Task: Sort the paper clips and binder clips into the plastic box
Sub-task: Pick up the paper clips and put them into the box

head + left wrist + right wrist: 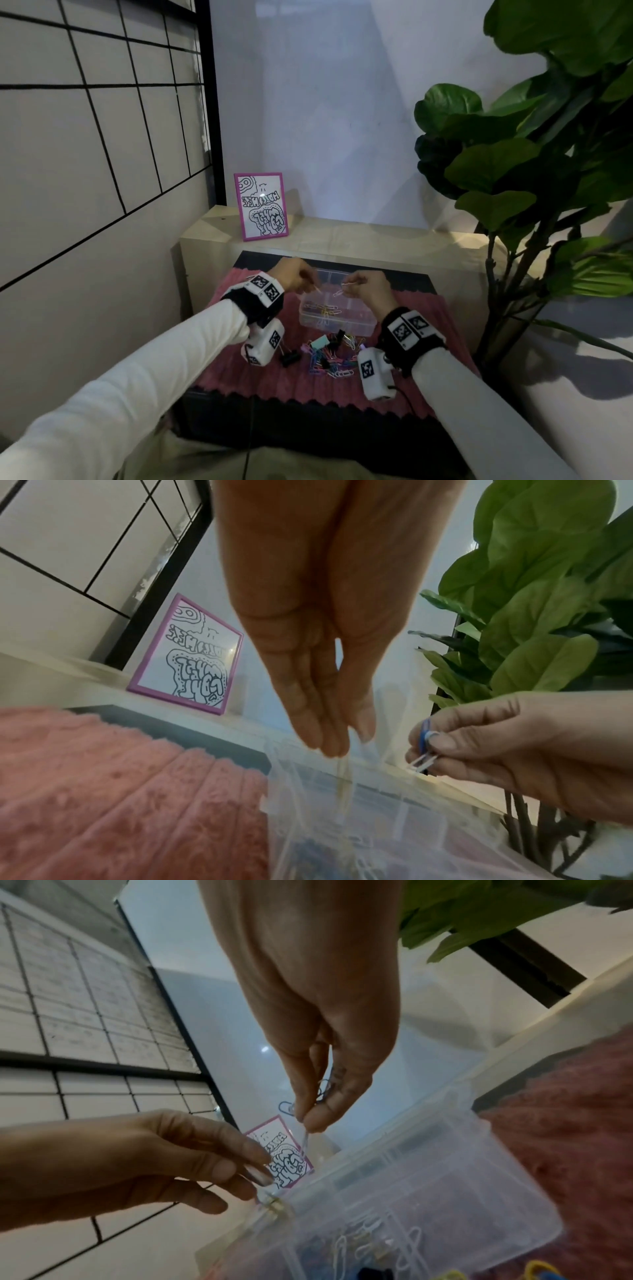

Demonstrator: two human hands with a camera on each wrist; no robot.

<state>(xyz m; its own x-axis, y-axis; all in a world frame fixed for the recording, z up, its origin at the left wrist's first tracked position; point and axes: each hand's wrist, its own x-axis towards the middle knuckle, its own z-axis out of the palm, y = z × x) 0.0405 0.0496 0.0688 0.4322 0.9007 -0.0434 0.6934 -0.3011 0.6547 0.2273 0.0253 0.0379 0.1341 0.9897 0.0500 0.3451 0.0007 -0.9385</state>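
Above pink mat, both hands pinch paper clips over clear plastic box.

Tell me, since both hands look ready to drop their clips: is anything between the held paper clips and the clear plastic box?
Nothing visible blocks them. The left hand pinches a pale paper clip and the right hand pinches white and blue paper clips right over the lidless clear plastic compartment box.

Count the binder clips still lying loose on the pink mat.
3 plainly seen: a black binder clip left of the paper clip pile, a mint one at its far edge, a second black one against the plastic box. The pile may hide more.
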